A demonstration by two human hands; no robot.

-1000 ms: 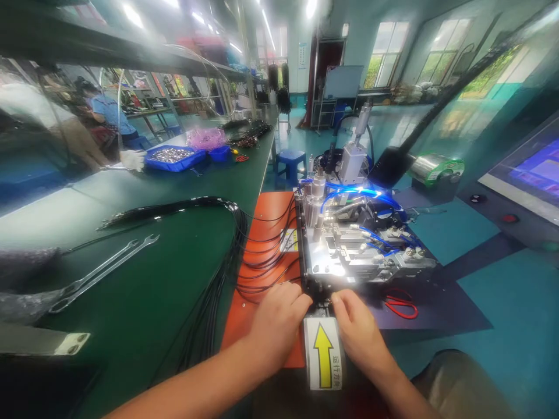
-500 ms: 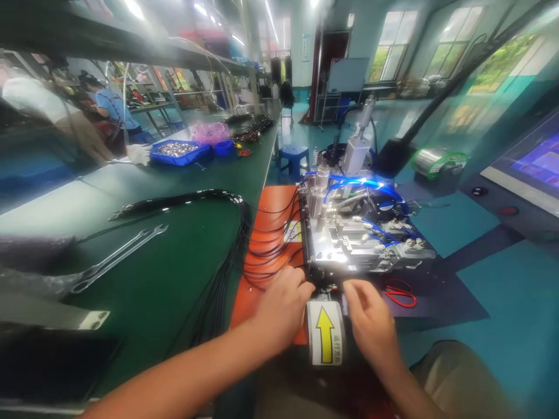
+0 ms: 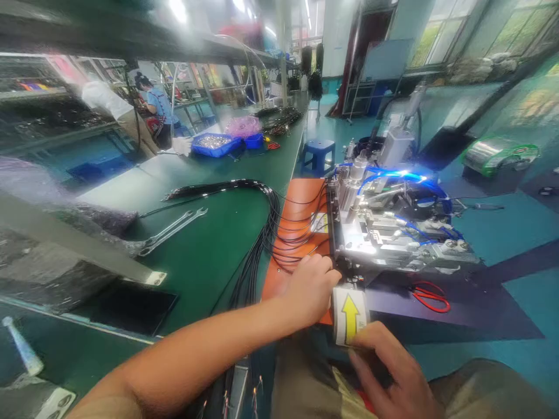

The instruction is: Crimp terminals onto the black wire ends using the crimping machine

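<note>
My left hand (image 3: 312, 285) is closed at the front left corner of a metal machine (image 3: 371, 233) with blue air tubes. Its fingers pinch what looks like one of the thin black cables (image 3: 288, 247); the fingertips hide the held part. Small coloured wire ends (image 3: 358, 279) show just right of those fingertips. Below them is a white label with a yellow arrow (image 3: 350, 317) on the machine's front. My right hand (image 3: 393, 372) is low, beside the label's bottom edge, slightly blurred, thumb and forefinger apart with nothing visible between them.
Red-handled scissors (image 3: 430, 297) lie on the dark machine base. A bundle of black cables (image 3: 255, 233) crosses the green bench (image 3: 209, 250) onto the orange plate (image 3: 301, 198). Two wrenches (image 3: 174, 230) and a blue tray of metal parts (image 3: 216, 145) rest there too. People work further left.
My right hand has left the wire ends and dropped toward my lap, its fingers parting. My left hand stays at the machine corner. The view has turned left.
</note>
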